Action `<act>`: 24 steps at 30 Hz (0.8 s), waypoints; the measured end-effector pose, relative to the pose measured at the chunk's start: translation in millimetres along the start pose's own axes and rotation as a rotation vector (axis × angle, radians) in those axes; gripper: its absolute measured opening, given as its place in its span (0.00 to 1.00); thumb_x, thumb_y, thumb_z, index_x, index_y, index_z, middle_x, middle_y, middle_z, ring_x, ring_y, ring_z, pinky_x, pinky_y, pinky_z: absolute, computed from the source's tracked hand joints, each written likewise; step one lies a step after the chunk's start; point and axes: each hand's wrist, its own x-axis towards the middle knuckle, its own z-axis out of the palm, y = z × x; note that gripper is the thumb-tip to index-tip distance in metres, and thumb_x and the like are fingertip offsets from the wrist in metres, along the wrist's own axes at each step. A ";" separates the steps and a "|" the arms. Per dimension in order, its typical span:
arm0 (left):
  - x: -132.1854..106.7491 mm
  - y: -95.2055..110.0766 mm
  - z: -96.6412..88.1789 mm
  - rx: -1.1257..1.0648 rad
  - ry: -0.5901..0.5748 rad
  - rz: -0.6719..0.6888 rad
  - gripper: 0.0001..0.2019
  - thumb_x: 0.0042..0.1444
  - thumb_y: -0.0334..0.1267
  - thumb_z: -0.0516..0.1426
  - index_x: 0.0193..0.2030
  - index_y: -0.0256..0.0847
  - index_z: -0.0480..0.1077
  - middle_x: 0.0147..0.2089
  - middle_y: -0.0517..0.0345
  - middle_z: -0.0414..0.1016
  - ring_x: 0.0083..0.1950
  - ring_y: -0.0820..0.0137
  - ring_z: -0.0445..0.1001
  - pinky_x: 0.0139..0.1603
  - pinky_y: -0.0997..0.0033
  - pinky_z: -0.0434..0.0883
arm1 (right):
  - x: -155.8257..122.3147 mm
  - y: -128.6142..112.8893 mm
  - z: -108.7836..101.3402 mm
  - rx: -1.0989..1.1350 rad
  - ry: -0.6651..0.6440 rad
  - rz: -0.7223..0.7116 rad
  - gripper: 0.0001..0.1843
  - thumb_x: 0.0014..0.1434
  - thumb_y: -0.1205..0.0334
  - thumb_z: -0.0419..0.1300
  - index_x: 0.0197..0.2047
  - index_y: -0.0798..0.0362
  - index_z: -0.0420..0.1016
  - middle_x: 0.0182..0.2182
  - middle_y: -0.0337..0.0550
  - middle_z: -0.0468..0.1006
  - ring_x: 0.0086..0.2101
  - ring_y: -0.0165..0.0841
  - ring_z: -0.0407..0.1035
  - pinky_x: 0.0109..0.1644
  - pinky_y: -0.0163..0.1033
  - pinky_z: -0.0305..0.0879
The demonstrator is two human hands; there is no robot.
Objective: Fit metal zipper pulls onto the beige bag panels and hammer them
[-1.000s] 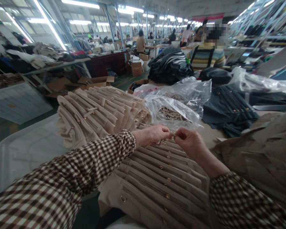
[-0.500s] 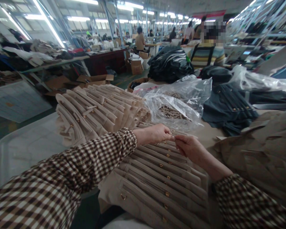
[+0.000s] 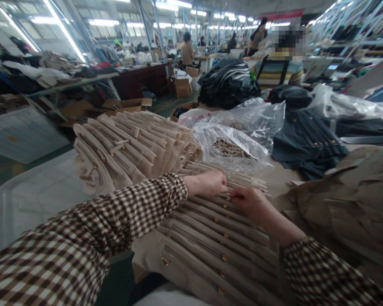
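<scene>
The person's left hand (image 3: 209, 183), in a brown-and-white gingham sleeve (image 3: 83, 229), and right hand (image 3: 250, 203) sit close together, both curled with the fingers turned down onto the top edge of a fanned stack of folded beige coat pieces with gold buttons (image 3: 217, 238) (whether either hand actually pinches the cloth is hidden behind the knuckles). That stack lies directly beneath and in front of the person. Just beyond it, a second fanned beige stack (image 3: 127, 148) rests beside a clear plastic bag of small beige pieces (image 3: 230, 148), and a dark navy coat with gold buttons (image 3: 309, 140) lies further right. A tan garment pile (image 3: 347, 204) sits at right, a white plastic tray (image 3: 28, 199) at left. Farther off, a co-worker in a striped top (image 3: 274, 72) sits behind a black bundle (image 3: 228, 83).
</scene>
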 end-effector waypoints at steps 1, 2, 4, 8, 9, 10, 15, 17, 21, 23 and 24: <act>-0.4 1.0 0.9 0.030 0.001 -0.002 0.10 0.56 0.37 0.57 0.31 0.35 0.77 0.26 0.58 0.73 0.29 0.72 0.66 0.29 0.73 0.58 | -0.4 -0.5 0.9 -0.030 -0.012 0.001 0.11 0.54 0.63 0.56 0.31 0.52 0.80 0.23 0.39 0.77 0.27 0.32 0.66 0.33 0.36 0.55; -0.8 1.9 1.7 0.059 0.001 -0.004 0.10 0.57 0.37 0.57 0.32 0.35 0.78 0.27 0.56 0.75 0.30 0.71 0.68 0.30 0.73 0.59 | -0.7 -1.7 1.7 -0.066 -0.019 0.008 0.10 0.54 0.63 0.56 0.31 0.52 0.80 0.24 0.39 0.77 0.28 0.32 0.67 0.33 0.36 0.55; -1.6 3.9 2.7 0.111 0.000 -0.004 0.10 0.57 0.37 0.57 0.34 0.35 0.79 0.32 0.51 0.79 0.34 0.68 0.72 0.33 0.73 0.64 | -0.8 -5.7 2.7 -0.152 -0.025 0.042 0.11 0.55 0.64 0.56 0.32 0.51 0.80 0.26 0.41 0.79 0.30 0.34 0.69 0.34 0.37 0.54; -3.7 9.4 3.4 0.191 -0.006 -0.006 0.12 0.59 0.36 0.55 0.39 0.34 0.80 0.41 0.43 0.81 0.43 0.60 0.78 0.42 0.69 0.69 | 0.2 -17.1 1.8 -0.282 -0.057 0.122 0.12 0.57 0.66 0.55 0.34 0.50 0.80 0.32 0.45 0.81 0.35 0.38 0.72 0.35 0.38 0.53; -4.2 11.0 3.7 0.207 -0.009 -0.007 0.13 0.59 0.36 0.54 0.40 0.33 0.79 0.43 0.41 0.81 0.45 0.58 0.78 0.44 0.67 0.70 | 0.7 -19.5 1.4 -0.298 -0.070 0.132 0.12 0.57 0.67 0.55 0.35 0.50 0.80 0.33 0.46 0.81 0.36 0.38 0.72 0.36 0.38 0.53; -4.7 12.4 4.1 0.220 -0.013 -0.009 0.14 0.60 0.36 0.54 0.41 0.32 0.79 0.44 0.38 0.81 0.47 0.56 0.78 0.45 0.65 0.71 | 1.4 -21.5 1.1 -0.309 -0.081 0.136 0.11 0.57 0.67 0.55 0.35 0.50 0.80 0.33 0.46 0.81 0.36 0.38 0.71 0.36 0.38 0.53; -7.1 13.2 5.7 0.264 -0.003 -0.074 0.14 0.59 0.34 0.54 0.42 0.28 0.79 0.46 0.33 0.80 0.50 0.50 0.78 0.48 0.59 0.71 | 5.0 -21.7 2.3 -0.258 -0.086 0.151 0.10 0.55 0.69 0.56 0.33 0.51 0.78 0.31 0.45 0.79 0.33 0.35 0.69 0.35 0.37 0.52; -8.9 10.6 4.4 0.258 0.019 -0.089 0.13 0.58 0.35 0.55 0.41 0.31 0.79 0.45 0.35 0.80 0.49 0.51 0.78 0.48 0.60 0.71 | 4.4 -21.2 1.1 -0.175 -0.054 0.151 0.10 0.54 0.72 0.56 0.31 0.52 0.78 0.28 0.44 0.78 0.31 0.34 0.67 0.34 0.37 0.52; -11.3 4.5 -2.8 0.186 0.081 -0.042 0.12 0.58 0.38 0.54 0.37 0.34 0.77 0.39 0.44 0.81 0.42 0.59 0.78 0.41 0.67 0.70 | 1.0 -31.1 -6.2 -0.090 0.028 0.134 0.10 0.57 0.70 0.57 0.30 0.51 0.79 0.27 0.41 0.78 0.30 0.31 0.67 0.34 0.35 0.53; -8.8 1.2 -6.9 0.103 0.108 0.018 0.15 0.59 0.42 0.51 0.36 0.35 0.76 0.36 0.49 0.80 0.38 0.63 0.77 0.36 0.70 0.69 | 3.8 -37.3 -5.9 -0.077 0.102 0.134 0.08 0.61 0.63 0.58 0.36 0.49 0.80 0.30 0.38 0.79 0.31 0.29 0.68 0.34 0.33 0.56; -6.7 -0.2 -8.6 -0.054 0.132 0.025 0.15 0.57 0.45 0.52 0.34 0.37 0.75 0.34 0.52 0.79 0.37 0.65 0.76 0.36 0.72 0.68 | 7.0 -38.8 -3.8 -0.047 0.148 0.141 0.08 0.62 0.57 0.59 0.37 0.49 0.79 0.30 0.37 0.78 0.31 0.28 0.68 0.33 0.32 0.56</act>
